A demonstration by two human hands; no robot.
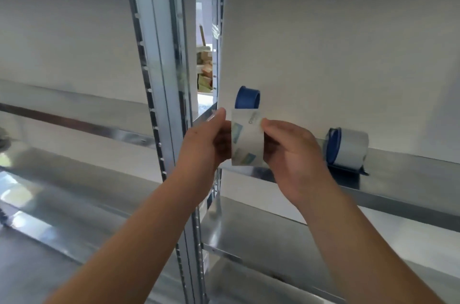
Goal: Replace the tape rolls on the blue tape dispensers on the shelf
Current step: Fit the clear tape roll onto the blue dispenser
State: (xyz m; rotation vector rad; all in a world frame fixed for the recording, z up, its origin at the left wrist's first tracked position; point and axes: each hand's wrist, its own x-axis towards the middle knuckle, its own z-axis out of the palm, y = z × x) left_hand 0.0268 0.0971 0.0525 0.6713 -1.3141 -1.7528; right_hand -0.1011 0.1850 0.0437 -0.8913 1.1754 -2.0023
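Galvanised steel shelving (403, 174) fills your view, and on its upper board, well to the right of your hands, sits a blue plastic tape dispenser with a pale grey roll already on its drum (348, 150). Nearer, just above and behind your hands, stands the bare blue plastic hub of a second dispenser (247, 97), its open bore facing up and to the right (its base is hidden behind the roll you hold).

Between your hands is the white tape roll with small blue-green printed labels (246, 140). Your left hand (207, 144) grips its left side, thumb on the upper edge; your right hand (291, 152) is closed on its right side, fingertips on the upper face.

What the coming move likely turns on: the hub lies almost directly above the roll, slightly behind it, roughly equally near both hands. The roll's core axis appears to run roughly left to right, so you probably need to lift the roll and align that axis with the hub.
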